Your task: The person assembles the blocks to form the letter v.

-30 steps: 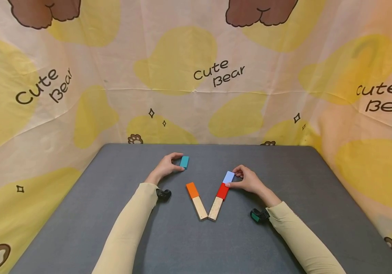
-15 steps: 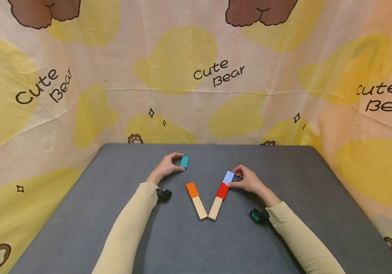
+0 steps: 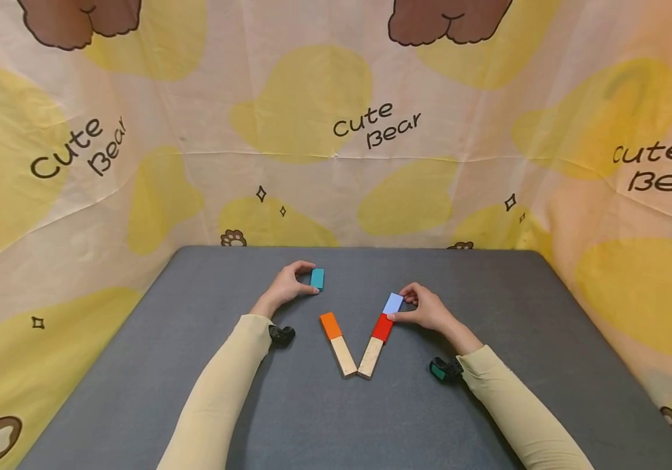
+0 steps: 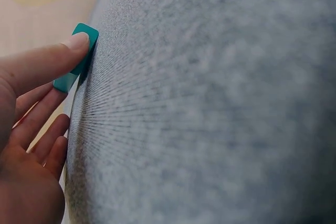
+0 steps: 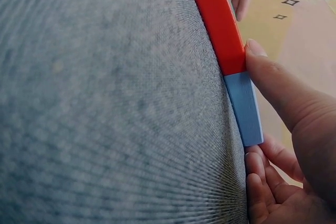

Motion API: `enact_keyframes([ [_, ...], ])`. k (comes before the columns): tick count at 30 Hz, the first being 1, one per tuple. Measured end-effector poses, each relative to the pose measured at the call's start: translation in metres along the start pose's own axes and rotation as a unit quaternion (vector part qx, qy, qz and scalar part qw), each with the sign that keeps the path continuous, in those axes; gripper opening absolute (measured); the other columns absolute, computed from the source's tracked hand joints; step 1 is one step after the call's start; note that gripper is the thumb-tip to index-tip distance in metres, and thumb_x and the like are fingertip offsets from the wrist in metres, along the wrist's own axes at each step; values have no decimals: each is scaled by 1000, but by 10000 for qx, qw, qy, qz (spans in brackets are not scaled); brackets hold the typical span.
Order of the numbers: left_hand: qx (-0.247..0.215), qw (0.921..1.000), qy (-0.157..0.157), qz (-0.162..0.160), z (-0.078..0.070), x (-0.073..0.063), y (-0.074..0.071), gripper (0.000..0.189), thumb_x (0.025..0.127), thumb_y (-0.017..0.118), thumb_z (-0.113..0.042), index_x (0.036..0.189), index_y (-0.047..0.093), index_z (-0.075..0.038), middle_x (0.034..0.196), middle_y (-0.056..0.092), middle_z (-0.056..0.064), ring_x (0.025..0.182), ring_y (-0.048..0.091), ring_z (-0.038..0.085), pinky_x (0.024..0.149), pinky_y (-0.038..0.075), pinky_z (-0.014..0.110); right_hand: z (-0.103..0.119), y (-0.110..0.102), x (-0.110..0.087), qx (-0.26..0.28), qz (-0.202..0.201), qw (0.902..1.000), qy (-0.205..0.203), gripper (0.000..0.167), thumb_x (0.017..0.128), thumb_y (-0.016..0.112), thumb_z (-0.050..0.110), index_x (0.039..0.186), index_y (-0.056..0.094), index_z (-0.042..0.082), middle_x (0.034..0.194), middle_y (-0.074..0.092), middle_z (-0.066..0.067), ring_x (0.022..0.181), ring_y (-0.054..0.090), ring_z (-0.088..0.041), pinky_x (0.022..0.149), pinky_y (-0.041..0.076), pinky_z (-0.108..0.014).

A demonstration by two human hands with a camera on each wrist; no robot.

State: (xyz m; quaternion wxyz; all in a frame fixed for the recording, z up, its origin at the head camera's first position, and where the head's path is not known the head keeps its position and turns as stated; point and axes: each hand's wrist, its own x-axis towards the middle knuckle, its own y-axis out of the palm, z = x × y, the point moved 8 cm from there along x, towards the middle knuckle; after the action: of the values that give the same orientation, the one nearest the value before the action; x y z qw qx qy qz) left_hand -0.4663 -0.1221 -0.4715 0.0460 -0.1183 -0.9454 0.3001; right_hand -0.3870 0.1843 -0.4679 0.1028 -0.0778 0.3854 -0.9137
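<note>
My left hand (image 3: 286,284) pinches a teal block (image 3: 317,279) at the far middle of the table, thumb on its near end and fingers at the far end. In the left wrist view, the thumb lies over the teal block (image 4: 84,51). Wooden blocks form a V: an orange block (image 3: 330,325) and a plain wood block (image 3: 343,357) on the left arm, another plain wood block (image 3: 370,358), a red block (image 3: 381,328) and a light blue block (image 3: 393,303) on the right. My right hand (image 3: 428,308) holds the light blue block endwise, thumb by its seam with the red one.
The blocks lie on a grey table (image 3: 336,424). Behind it and along both sides hangs a printed cloth (image 3: 289,124) with bear pictures and lettering. Dark wrist-worn devices sit at the left cuff (image 3: 281,335) and the right cuff (image 3: 445,370).
The teal block in my left hand has turned slightly, its near end shifting a little right. My right hand and the V of blocks stay as they were.
</note>
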Motion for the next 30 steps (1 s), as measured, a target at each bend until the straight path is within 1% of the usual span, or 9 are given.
enact_keyframes([
  [5,-14,10000,41,-49,0,-1,0,63,73,82,-17,130,56,-16,133,54,6,125,47,25,107,36,46,0,0,0,-32,11,10000,12,62,72,82,39,113,54,2,111,59,-14,102,55,-27,93,46,-45],
  [10,-45,9999,96,-60,-2,-4,-1,63,73,82,-16,130,55,-15,134,54,8,126,47,27,107,35,47,0,0,0,-40,2,10000,48,62,71,82,39,114,54,3,111,59,-14,102,55,-27,93,46,-45],
  [14,-53,9999,68,-72,-3,-5,-1,63,73,82,-16,130,56,-15,133,55,7,126,47,26,107,35,46,0,0,0,-65,-3,10000,69,62,71,82,39,114,54,3,111,59,-14,103,56,-27,93,46,-45],
  [24,-64,9999,29,-114,0,-9,-2,65,73,82,-17,132,55,-13,132,55,10,124,49,29,105,38,47,-1,0,0,-81,1,10000,51,63,71,82,40,114,54,3,111,59,-14,103,55,-27,94,46,-45],
  [30,-200,9997,56,-96,-2,-11,-2,66,72,83,-14,132,54,-12,132,51,12,122,51,29,103,40,46,-1,-1,0,-56,10,10000,27,63,71,82,40,114,54,2,111,59,-15,103,55,-27,94,46,-45],
])
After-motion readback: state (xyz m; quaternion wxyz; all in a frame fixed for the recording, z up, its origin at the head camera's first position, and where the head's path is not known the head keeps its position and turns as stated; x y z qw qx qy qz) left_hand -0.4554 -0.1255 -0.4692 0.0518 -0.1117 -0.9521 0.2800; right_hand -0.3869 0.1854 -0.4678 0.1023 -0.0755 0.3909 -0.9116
